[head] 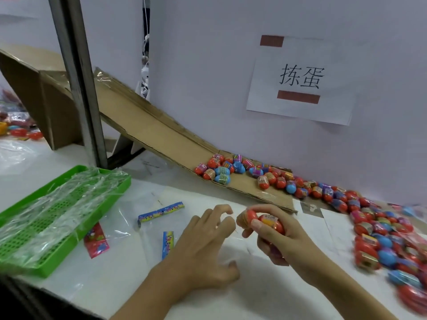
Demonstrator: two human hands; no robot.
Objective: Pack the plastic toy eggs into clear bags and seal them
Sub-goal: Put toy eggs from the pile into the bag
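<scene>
The right hand (275, 236), just right of the frame's centre, grips 2 red eggs (261, 219), its fingers curled round them; their long axes run roughly left to right, the leftmost tip pointing at the left hand (208, 241). That hand hovers just beside them, fingers loosely curled, and seems to pinch the mouth of a clear bag (231, 248) lying on the white table (120, 285) beneath both hands (the film is so faint that I cannot tell for certain). The coming move, as I judge it, turns on that short gap: the eggs must travel left and down, tip first, into the bag's opening.

More bags (150, 218) with coloured header strips lie flat to the left, and a green tray (97, 204) of bags sits at the left edge. Loose eggs (231, 170) gather at the foot of a cardboard ramp (147, 128) above the hands, and packed eggs (381, 239) crowd the right edge, leaving the centre as working room.
</scene>
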